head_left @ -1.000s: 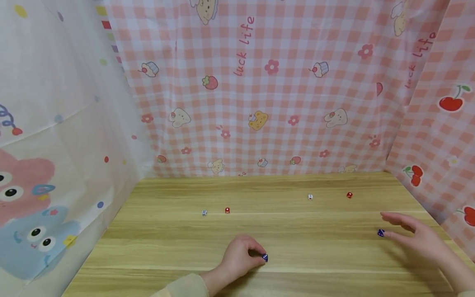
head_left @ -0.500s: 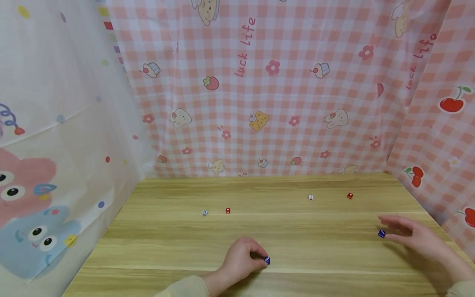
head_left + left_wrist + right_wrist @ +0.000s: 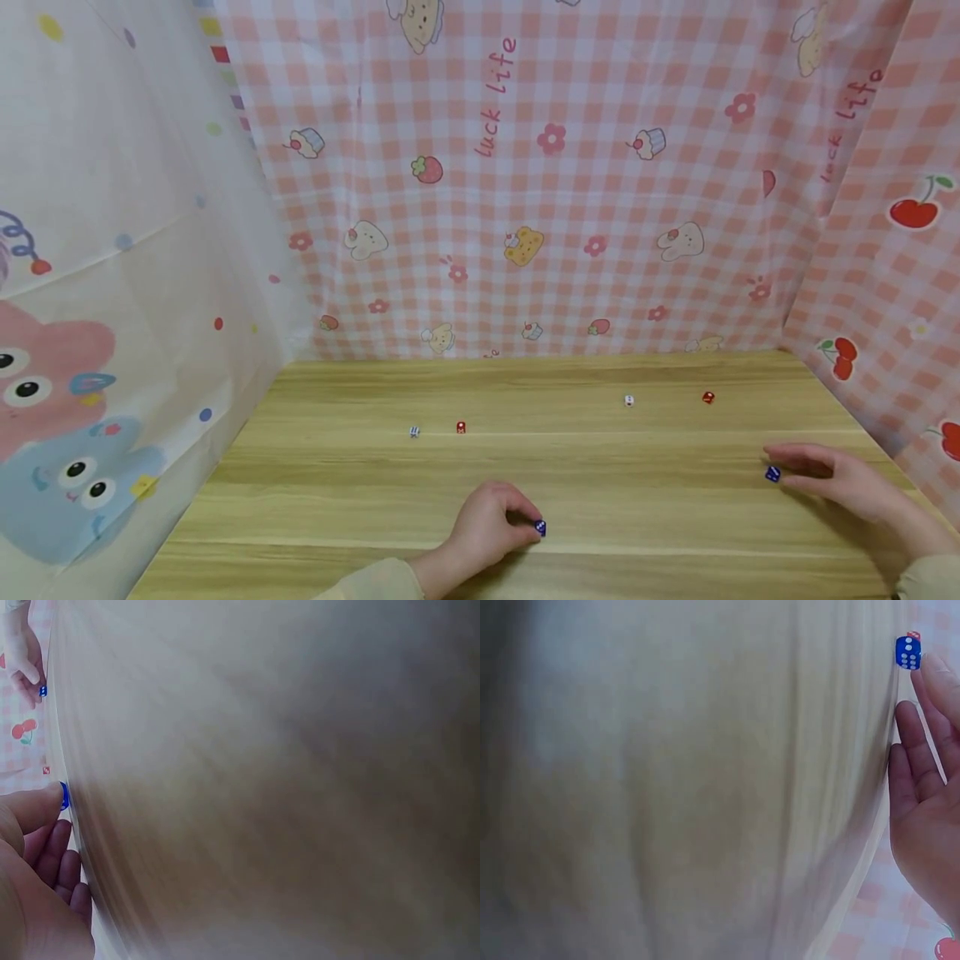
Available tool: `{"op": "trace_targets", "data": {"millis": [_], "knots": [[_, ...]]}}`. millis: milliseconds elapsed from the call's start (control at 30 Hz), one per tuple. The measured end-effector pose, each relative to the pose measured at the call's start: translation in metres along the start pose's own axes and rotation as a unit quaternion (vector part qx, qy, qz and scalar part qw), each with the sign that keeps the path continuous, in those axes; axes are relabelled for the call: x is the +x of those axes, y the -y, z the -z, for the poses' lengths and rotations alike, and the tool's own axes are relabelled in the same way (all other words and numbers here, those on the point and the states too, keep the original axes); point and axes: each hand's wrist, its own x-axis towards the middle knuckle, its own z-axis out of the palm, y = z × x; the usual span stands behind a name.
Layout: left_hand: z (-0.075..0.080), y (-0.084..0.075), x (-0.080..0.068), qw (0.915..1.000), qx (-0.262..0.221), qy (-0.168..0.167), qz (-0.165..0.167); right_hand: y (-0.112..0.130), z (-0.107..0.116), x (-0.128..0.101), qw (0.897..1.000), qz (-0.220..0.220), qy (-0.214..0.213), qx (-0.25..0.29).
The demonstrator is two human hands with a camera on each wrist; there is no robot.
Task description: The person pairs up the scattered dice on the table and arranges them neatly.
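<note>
Head view, left hand (image 3: 491, 525): grasping; thumb and index finger pinch the left blue die (image 3: 540, 528) at their tips, over the near middle of the wooden table (image 3: 637, 492).
Head view, left blue die: small cube, dark blue, white pips; pips too small to count from here. I cannot tell whether it bears on the wood.
Head view, right hand (image 3: 847, 479): released; thumb and fingers stand apart, nothing held.
Head view, right blue die (image 3: 772, 474): same deep blue with white pips, located toward the table's right side, just off the thumb tip; contact cannot be confirmed.
Head view, other dice: left white die (image 3: 414, 432) near the left red die (image 3: 461, 427); right white die (image 3: 629, 401) and right red die (image 3: 708, 398) farther back on the right.
Head view, backdrop: pink checked cloth (image 3: 465, 208) behind the table.
Left wrist view, grip: the thumb covers part of the left blue die; a bright blue strip shows past it.
Left wrist view, surface: blurred wood fills most of the area.
Right wrist view, right blue die: glossy, rounded corners; two white pips on the upper face, a block of smaller-looking pips below.
Right wrist view, fingers: extended, loosely spread.
</note>
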Motion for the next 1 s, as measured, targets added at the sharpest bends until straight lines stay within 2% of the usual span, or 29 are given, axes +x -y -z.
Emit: {"op": "trace_targets", "data": {"millis": [233, 667, 1000], "knots": [[0.0, 0.0, 0.001, 1.0, -0.003, 0.004, 0.008, 0.001, 0.004, 0.005, 1.0, -0.002, 0.012, -0.024], [-0.001, 0.0, 0.0, 1.0, -0.004, -0.002, -0.001, -0.006, 0.006, 0.009, 0.999, 0.016, 0.046, -0.016], [-0.002, 0.001, 0.0, 1.0, -0.004, 0.001, 0.005, -0.006, 0.002, 0.011, 0.998, 0.021, 0.038, -0.047]]}}
